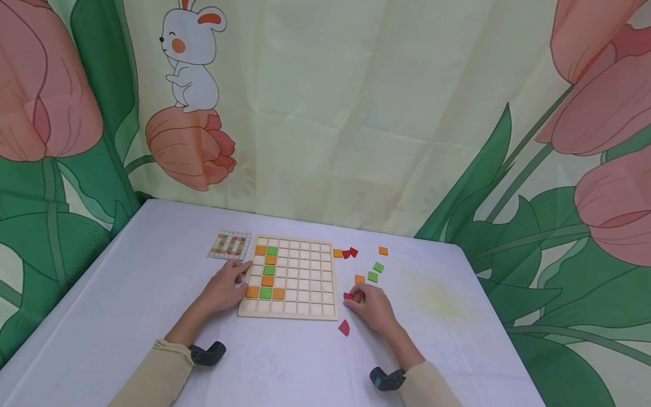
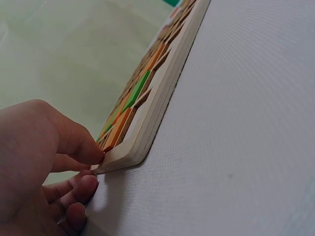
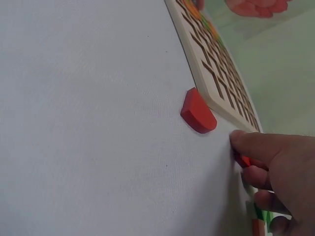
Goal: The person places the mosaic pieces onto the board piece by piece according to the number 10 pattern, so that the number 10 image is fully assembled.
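Between the two hands I have the grid board (image 1: 303, 282), its left edge touched, not gripped, by the left hand (image 1: 224, 288); a stray push could skew it. The right hand (image 1: 374, 310) pinches a red piece (image 1: 348, 296), which a loose hold could drop; I also fear its knuckles knocking the orange tile (image 1: 360, 279) just beyond.

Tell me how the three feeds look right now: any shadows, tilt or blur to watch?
Head view: bright, fairly even light, but the pattern card is too small to read finely; left wrist view: dimmer, steeply tilted, soft shadow on the white cloth near the board's corner; right wrist view: tilted too, broad soft shadow beside the right grip.
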Demonstrator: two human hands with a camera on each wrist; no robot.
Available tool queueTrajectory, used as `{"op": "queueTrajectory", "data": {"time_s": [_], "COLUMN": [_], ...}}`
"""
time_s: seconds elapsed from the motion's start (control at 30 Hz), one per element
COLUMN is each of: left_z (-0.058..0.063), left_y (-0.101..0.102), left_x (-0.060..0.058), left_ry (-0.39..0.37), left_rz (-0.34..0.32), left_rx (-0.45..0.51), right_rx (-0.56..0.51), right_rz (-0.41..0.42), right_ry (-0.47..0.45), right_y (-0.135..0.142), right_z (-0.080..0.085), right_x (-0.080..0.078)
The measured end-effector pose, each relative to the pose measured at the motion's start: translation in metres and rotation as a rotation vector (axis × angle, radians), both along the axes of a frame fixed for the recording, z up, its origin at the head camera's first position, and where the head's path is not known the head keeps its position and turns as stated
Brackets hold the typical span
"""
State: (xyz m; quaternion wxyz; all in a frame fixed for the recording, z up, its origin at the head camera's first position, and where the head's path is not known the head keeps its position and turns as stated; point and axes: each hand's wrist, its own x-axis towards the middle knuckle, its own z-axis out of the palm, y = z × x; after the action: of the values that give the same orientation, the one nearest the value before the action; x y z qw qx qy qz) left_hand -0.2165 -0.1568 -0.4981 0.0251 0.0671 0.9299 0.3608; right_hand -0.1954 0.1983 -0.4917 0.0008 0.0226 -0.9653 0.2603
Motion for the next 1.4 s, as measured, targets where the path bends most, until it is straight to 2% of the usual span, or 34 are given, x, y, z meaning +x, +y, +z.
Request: {"op": "queueTrajectory", "data": {"time_s": [0.23, 0.53, 0.77, 1.03, 1.4], "left_z": [-0.001, 0.002, 0.000, -0.001, -0.001], "left_y": [0.000, -0.001, -0.001, 0.000, 0.000], "left_x": [0.000, 0.001, 0.000, -0.001, -0.001], "left_ry": [0.000, -0.006, -0.006, -0.010, -0.010], "left_rz": [-0.003, -0.003, -0.003, -0.005, -0.002], "left_rx": [-0.001, 0.005, 0.002, 0.004, 0.003], "right_rx": [0.025, 0.008, -0.007, 0.034, 0.103], "right_rz": [-0.023, 0.088, 0.114, 0.120, 0.149], "right_ry": [0.006, -0.018, -0.015, -0.014, 0.049], "right_y": [-0.004, 0.007, 0.005, 0.005, 0.006], "right_z": [0.003, 0.005, 0.005, 0.006, 0.003], "right_x": [-0.002, 0.002, 0.002, -0.001, -0.011]}}
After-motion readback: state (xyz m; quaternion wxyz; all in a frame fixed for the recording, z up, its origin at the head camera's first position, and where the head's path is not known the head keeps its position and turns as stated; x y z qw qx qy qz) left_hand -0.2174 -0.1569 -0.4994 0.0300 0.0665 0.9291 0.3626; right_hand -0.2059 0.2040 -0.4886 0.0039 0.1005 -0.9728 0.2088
